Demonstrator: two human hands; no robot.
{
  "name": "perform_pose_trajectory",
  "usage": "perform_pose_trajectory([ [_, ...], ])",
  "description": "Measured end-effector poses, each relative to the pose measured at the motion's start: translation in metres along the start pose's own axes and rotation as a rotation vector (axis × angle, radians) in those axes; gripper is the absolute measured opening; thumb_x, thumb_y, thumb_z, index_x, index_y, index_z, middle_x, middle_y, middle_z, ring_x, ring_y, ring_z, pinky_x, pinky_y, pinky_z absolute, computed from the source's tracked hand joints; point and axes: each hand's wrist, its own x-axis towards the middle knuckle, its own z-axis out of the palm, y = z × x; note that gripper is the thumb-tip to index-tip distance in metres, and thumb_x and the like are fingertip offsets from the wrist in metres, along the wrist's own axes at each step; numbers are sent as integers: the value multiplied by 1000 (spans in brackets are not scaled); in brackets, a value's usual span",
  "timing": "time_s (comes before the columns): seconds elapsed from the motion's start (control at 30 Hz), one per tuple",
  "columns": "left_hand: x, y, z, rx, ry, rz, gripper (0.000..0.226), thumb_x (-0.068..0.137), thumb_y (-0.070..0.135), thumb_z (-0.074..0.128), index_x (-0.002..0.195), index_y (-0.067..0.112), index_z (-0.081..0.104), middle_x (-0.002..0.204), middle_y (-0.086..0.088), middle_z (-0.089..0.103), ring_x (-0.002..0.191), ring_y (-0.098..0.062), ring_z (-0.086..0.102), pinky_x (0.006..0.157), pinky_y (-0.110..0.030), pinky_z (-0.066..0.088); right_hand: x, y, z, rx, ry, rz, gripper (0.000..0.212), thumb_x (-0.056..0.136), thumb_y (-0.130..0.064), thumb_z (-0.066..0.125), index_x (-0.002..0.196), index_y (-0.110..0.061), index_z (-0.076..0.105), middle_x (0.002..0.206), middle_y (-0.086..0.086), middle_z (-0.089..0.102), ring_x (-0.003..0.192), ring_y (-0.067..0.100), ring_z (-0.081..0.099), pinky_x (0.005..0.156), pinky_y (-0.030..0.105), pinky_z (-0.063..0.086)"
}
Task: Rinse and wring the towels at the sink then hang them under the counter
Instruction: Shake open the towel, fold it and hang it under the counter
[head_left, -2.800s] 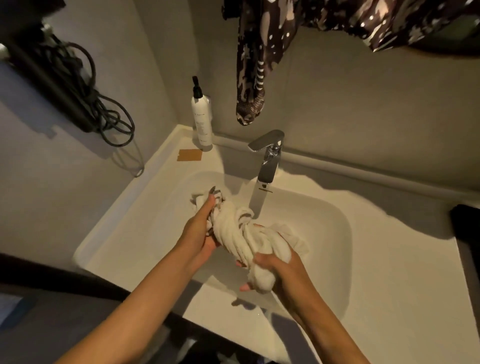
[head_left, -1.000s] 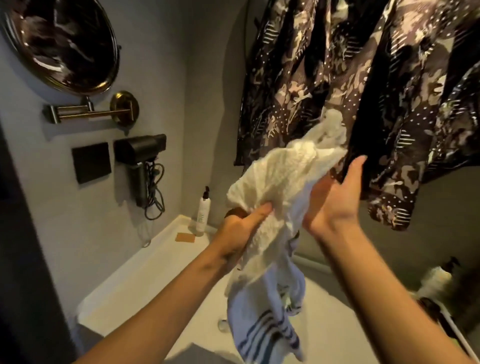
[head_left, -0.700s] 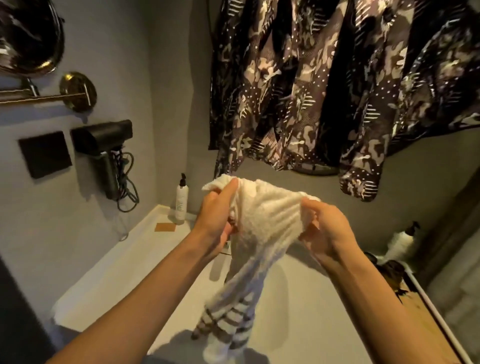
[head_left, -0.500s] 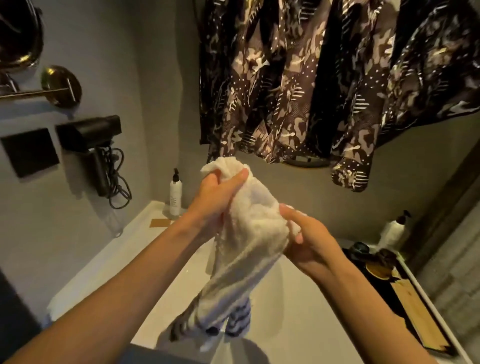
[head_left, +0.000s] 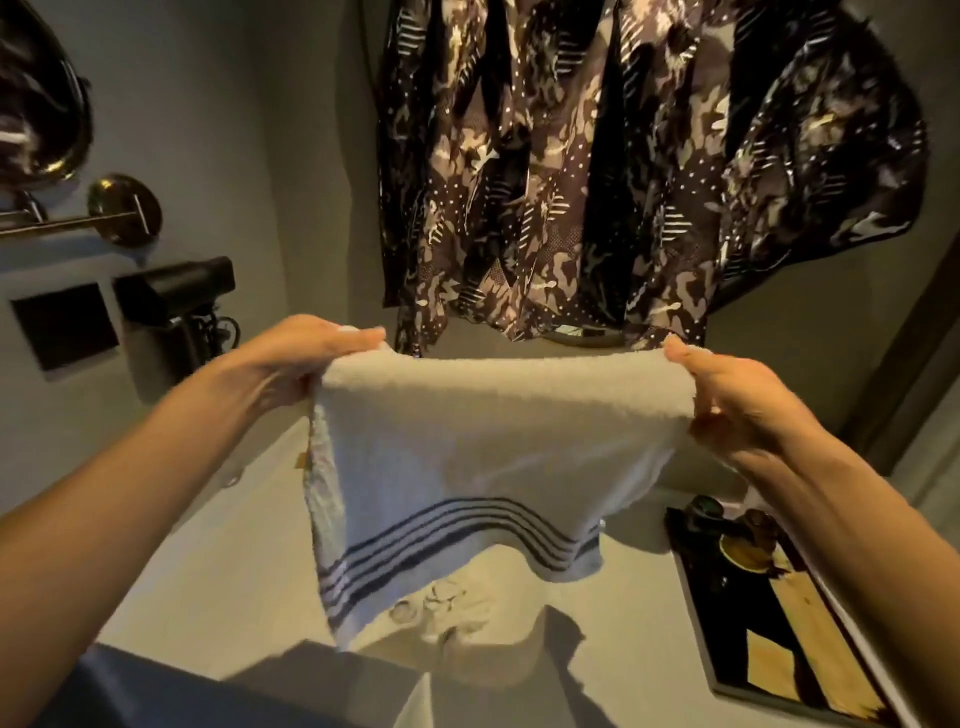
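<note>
Left grip (head_left: 291, 364): your fingers pinch the towel (head_left: 467, 457) top-left corner.
Right grip (head_left: 737, 400): pinches top-right corner.
Towel: spread flat, above worktop (head_left: 208, 597).

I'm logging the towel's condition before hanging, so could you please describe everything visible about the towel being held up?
The towel is white terry-looking cloth with a band of dark stripes near its lower edge. It hangs spread open above the counter, its top edge stretched level between the left hand and right hand, each pinching a corner. The left side edge folds slightly.
</note>
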Motion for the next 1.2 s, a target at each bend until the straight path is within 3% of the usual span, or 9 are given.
perform_pose_trajectory([
  [0.1, -4, 10, 0, -86, 0, 13, 23, 87, 18, 73, 105, 3, 75, 111, -15, 75, 91, -20, 70, 77, -30, 57, 0, -17, -19, -42, 5, -65, 19, 90, -15, 71, 92, 3, 72, 91, 8, 76, 80, 14, 70, 66, 25, 58],
  [0.23, -23, 14, 16, -38, 168, 135, 15, 89, 13, 73, 97, 16, 62, 80, -5, 62, 63, -12, 50, 54, -25, 35, -7, -20, -55, -526, 71, -217, 19, 86, -23, 76, 78, -7, 77, 78, 14, 75, 60, 13, 66, 64, 34, 60],
  [0.37, -62, 33, 32, 5, 83, 335, 22, 92, 10, 68, 112, 19, 67, 84, -10, 72, 79, -17, 65, 77, -33, 51, -21, -22, -89, -1083, 190, -577, 40, 94, -39, 65, 68, -9, 72, 60, 8, 66, 53, 16, 59, 47, 27, 44],
  [0.5, -100, 50, 43, 83, 65, 368, 33, 90, 7, 67, 122, 13, 69, 99, -13, 71, 95, -20, 64, 89, -30, 56, -27, -36, -128, -1166, 69, -687, 41, 98, -39, 56, 72, -10, 68, 65, 10, 64, 61, 28, 64, 51, 39, 51],
  [0.63, -121, 53, 61, 68, 111, 398, 38, 88, 2, 68, 125, 11, 68, 108, -8, 71, 93, -11, 69, 82, -21, 57, -28, -41, -158, -1090, 2, -746, 27, 104, -30, 46, 83, -27, 63, 78, -2, 61, 71, 20, 57, 60, 32, 41],
  [0.7, -121, 53, 71, 147, 211, 481, 32, 88, 11, 71, 120, 15, 72, 106, -3, 74, 85, -4, 71, 76, -17, 60, -20, -43, -166, -1027, 80, -684, 22, 103, -31, 47, 101, -19, 66, 92, 4, 64, 83, 24, 60, 70, 34, 43],
  [0.93, -100, 55, 107, 470, 612, 694, 18, 95, 37, 63, 93, 22, 73, 82, -4, 66, 74, -16, 57, 63, -27, 43, -7, -49, -178, -1080, 328, -696, 41, 107, -19, 33, 94, 6, 63, 100, 30, 61, 92, 38, 54, 82, 44, 43],
  [1.1, -88, 44, 136, 217, 471, 539, 29, 103, 39, 49, 79, 22, 53, 76, 1, 54, 71, -15, 48, 59, -30, 38, -11, -38, -177, -312, 174, -260, 39, 103, -34, 45, 77, -11, 61, 82, 12, 55, 69, 17, 48, 65, 34, 41],
  [1.2, -80, 23, 157, 432, 549, 448, 28, 98, 40, 52, 86, 16, 60, 81, -3, 63, 79, -23, 55, 64, -35, 40, -9, -16, -183, -403, 62, 17, 50, 101, -49, 49, 88, -5, 69, 93, 16, 70, 80, 23, 64, 75, 38, 54],
])
